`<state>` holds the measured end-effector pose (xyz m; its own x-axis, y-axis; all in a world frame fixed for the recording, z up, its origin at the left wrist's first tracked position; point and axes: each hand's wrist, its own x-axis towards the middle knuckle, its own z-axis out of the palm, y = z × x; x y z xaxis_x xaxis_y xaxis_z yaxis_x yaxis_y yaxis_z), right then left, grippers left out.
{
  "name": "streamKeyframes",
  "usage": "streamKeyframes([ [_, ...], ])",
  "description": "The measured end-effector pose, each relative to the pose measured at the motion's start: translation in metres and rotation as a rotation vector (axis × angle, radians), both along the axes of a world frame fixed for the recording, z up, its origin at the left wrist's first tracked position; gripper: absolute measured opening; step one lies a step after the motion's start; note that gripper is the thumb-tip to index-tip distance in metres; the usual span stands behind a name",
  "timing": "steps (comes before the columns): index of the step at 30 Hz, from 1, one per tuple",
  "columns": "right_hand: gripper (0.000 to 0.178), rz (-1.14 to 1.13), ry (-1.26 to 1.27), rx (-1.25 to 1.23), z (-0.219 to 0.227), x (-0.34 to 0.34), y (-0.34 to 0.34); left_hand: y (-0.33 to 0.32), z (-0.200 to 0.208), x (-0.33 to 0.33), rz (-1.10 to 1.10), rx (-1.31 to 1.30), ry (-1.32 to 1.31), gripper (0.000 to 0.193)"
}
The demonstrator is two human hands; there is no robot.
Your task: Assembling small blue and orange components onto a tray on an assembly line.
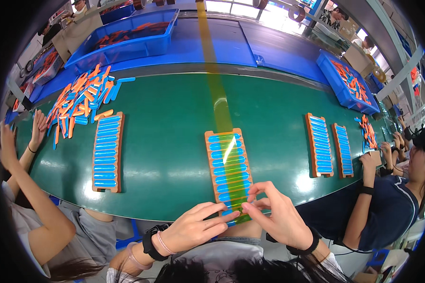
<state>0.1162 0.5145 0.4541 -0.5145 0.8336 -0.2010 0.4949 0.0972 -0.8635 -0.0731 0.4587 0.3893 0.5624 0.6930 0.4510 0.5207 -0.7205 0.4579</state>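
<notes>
In front of me an orange tray (210, 162) holds a column of blue flat sticks (220, 171). A strip of clear yellow tape (216, 94) runs from the far side over the sticks to the tray's near end. My left hand (191, 228) reaches in from the left, fingers stretched apart, tips at the tape's near end. Over the tray's near right edge, my right hand (281, 214) has bent fingers, with thumb and index tips apart beside the tape. Whether the right fingertips touch the tape I cannot tell.
Another filled tray (107, 153) lies left, near a pile of orange and blue sticks (82, 101). Two more filled trays (320, 145) lie right. Blue bins (123, 37) hold sticks at the back. Co-workers' arms (45, 203) border the green table (165, 141) on both sides.
</notes>
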Motion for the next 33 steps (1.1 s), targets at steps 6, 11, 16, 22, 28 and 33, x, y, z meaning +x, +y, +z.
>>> streamKeyframes([
  [6, 0.030, -0.024, -0.009, 0.109, -0.003, -0.007, 0.005, 0.002, -0.001, 0.002, 0.000, 0.006, -0.008, 0.012],
  [11, 0.030, -0.010, -0.050, 0.140, -0.003, -0.021, 0.008, 0.002, 0.000, 0.003, 0.004, 0.004, -0.015, 0.013],
  [16, 0.031, -0.011, 0.021, 0.099, -0.005, -0.018, 0.012, 0.001, 0.000, 0.002, 0.008, 0.013, -0.015, 0.012],
  [22, 0.031, -0.060, -0.031, 0.118, -0.005, -0.011, 0.013, 0.003, 0.005, 0.003, 0.018, 0.020, 0.009, 0.014],
  [28, 0.032, 0.026, 0.019, 0.079, -0.004, -0.016, 0.016, 0.004, 0.022, 0.001, -0.015, -0.109, 0.084, 0.019],
  [33, 0.032, 0.015, 0.038, 0.051, -0.005, -0.011, 0.014, 0.011, 0.039, -0.009, -0.105, -0.316, 0.044, 0.034],
])
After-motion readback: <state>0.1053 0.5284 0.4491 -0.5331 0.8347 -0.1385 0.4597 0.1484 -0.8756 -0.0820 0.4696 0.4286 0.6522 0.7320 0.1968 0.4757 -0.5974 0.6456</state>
